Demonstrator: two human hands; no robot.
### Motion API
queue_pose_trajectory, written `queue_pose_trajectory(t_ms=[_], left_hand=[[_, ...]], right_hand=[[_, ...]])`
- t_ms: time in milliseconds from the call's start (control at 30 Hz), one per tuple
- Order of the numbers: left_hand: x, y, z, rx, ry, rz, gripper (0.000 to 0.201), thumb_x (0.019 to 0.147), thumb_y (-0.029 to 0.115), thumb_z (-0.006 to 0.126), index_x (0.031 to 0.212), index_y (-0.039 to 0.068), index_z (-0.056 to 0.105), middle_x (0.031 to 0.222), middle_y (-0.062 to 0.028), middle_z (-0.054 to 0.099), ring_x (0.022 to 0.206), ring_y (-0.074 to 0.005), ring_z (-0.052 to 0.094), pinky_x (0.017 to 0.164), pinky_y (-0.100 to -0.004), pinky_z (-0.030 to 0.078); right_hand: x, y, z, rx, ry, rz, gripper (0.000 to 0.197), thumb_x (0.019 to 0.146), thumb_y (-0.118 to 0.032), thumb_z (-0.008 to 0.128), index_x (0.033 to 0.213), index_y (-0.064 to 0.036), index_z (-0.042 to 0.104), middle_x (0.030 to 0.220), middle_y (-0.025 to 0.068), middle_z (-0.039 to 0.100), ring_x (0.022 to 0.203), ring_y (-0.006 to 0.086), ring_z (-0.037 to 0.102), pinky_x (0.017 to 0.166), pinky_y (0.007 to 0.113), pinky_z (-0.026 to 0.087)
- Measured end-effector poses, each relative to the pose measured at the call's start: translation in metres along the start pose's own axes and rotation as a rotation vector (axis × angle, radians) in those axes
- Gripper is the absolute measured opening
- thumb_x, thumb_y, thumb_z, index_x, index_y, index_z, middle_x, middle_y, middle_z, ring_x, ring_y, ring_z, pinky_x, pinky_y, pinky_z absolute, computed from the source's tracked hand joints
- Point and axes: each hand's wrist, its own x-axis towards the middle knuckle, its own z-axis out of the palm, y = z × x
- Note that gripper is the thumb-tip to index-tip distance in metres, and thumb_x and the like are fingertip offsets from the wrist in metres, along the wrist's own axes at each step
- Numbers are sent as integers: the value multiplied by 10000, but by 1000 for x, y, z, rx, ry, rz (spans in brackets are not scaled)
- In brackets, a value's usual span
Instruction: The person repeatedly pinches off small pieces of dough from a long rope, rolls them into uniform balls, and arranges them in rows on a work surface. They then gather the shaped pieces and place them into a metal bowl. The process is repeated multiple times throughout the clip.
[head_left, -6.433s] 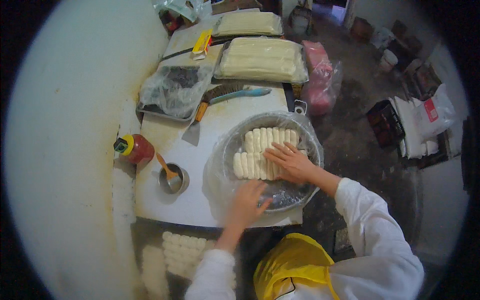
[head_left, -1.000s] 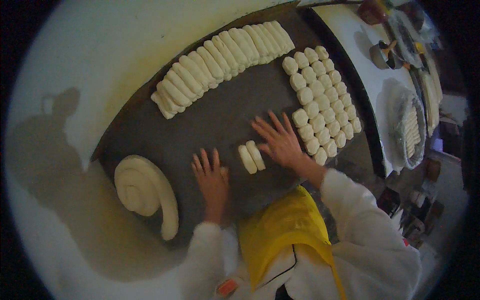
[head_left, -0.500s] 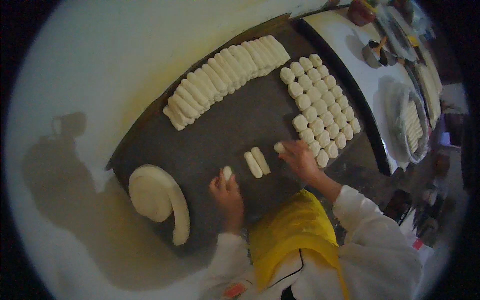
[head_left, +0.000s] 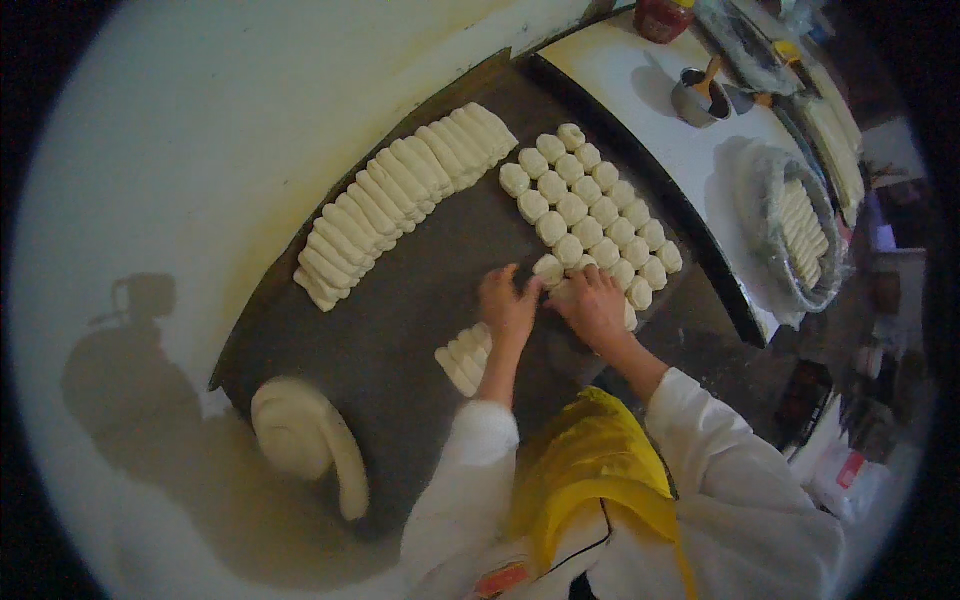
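Note:
My right hand (head_left: pixel 597 312) is closed over a dough piece (head_left: pixel 563 291) at the near left edge of a block of round dough pieces (head_left: pixel 588 232). Just left of it, my left hand (head_left: pixel 508 305) has thumb and forefinger apart, close beside a corner dough piece (head_left: pixel 548 270). Several short dough rolls (head_left: pixel 462 358) lie side by side by my left wrist, which hides their right end. All of this dough rests on a dark worktop (head_left: pixel 420 290).
A long row of dough rolls (head_left: pixel 400 195) lines the far left edge by the wall. A thick dough coil (head_left: pixel 295 430) with a loose tail sits at the near left. The white table (head_left: pixel 610 70) at right holds a metal pot (head_left: pixel 700 98) and a plastic-covered basin (head_left: pixel 800 235).
Both hands, apart before with a dough piece at each, have come together at the block's near left edge. The pair of short rolls is now a larger group. The view has shifted.

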Motion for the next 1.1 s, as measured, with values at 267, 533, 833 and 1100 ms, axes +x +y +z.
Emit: queue_pose_trajectory(t_ms=[267, 533, 833, 1100], left_hand=[[-23, 14, 21, -878, 18, -467, 379, 806, -24, 762, 1122, 88, 584, 1173, -106, 655, 1031, -262, 652, 920, -430, 579], [-86, -47, -168, -1052, 308, -1039, 178, 1017, 171, 700, 1075, 21, 625, 910, -67, 627, 852, -223, 645, 774, -416, 558], [-197, -60, -171, 515, 57, -408, 187, 1007, 180, 680, 1076, 9, 714, 1033, -171, 748, 1050, -364, 701, 1068, -558, 500], [-66, -111, -170, 740, 138, -151, 722, 1060, 287, 586, 1656, -44, 347, 1747, -268, 278, 1627, -433, 256, 1327, -598, 170]], right_hand=[[-13, -5, 1, 276, -23, -136, 216, 887, -172, 717, 1062, -44, 712, 955, 141, 701, 898, 359, 700, 797, 474, 565], [22, -42, 0, 1281, -669, 645, 336, 1005, -347, 689, 950, -19, 735, 797, 102, 722, 700, 285, 701, 695, 440, 555], [-43, -50, -13, 428, -236, -309, 470, 921, -349, 813, 1256, -48, 678, 1230, 184, 729, 1123, 431, 679, 972, 568, 508], [65, -95, 50, 78, -21, -399, 729, 1030, -371, 626, 1667, -107, 388, 1752, 94, 356, 1623, 358, 296, 1325, 596, 202]])
